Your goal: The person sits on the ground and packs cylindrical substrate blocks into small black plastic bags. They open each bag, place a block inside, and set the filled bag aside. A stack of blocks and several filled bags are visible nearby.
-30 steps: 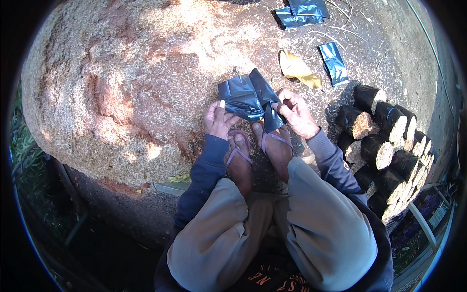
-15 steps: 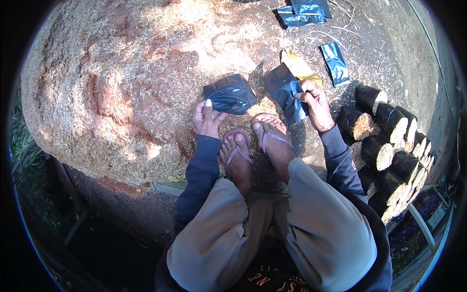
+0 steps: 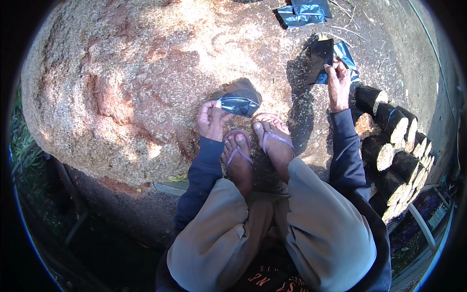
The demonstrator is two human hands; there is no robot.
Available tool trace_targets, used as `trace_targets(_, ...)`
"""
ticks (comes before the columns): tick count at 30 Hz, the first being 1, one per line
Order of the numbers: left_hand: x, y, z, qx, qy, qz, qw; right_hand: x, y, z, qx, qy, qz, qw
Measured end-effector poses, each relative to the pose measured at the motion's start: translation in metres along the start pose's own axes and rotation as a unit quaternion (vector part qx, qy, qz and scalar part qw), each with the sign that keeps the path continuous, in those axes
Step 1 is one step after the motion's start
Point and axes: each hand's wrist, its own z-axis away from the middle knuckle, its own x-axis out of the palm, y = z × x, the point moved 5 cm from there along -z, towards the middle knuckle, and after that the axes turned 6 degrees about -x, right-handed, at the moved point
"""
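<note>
My left hand [image 3: 211,121] pinches the edge of a black plastic bag [image 3: 239,101], which lies crinkled and flattish in front of my feet. My right hand [image 3: 339,86] is farther off to the right, its fingers closed on another black plastic bag [image 3: 321,56]. Behind that one lies a shiny bag [image 3: 346,57] on the ground, partly covered by the hand. A bit of something yellow [image 3: 321,37] shows at the top of the held bag; most of it is hidden.
A large mound of brown, chaffy loose material [image 3: 131,87] fills the left. At right, several filled black bags [image 3: 384,155] lie stacked. More flat black bags [image 3: 302,17] and thin twigs [image 3: 350,22] lie at the far side. My sandalled feet [image 3: 238,155] are close by.
My right hand has moved away and to the right with its bag, over the bag lying there. The yellow thing has moved with it. The left hand's bag has shifted slightly right.
</note>
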Motion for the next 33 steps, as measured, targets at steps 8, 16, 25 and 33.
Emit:
trace_targets(8, 0.028, 0.030, 0.019, 0.182, -0.035, -0.167, 0.968, 0.045, -0.062, 0.039, -0.244, -0.010, 0.383, 0.891)
trace_targets(16, 0.075, 0.044, 0.053, 0.371, -0.160, -0.416, 0.815, 0.125, -0.028, 0.117, 0.302, -0.207, -0.223, 0.903)
trace_targets(25, 0.083, 0.032, 0.062, 0.424, -0.216, -0.442, 0.760, 0.116, -0.019, 0.121, 0.327, -0.236, -0.189, 0.895)
trace_targets(33, 0.083, 0.028, 0.063, 0.423, -0.226, -0.463, 0.745, 0.120, -0.016, 0.126, 0.278, -0.295, -0.129, 0.905)
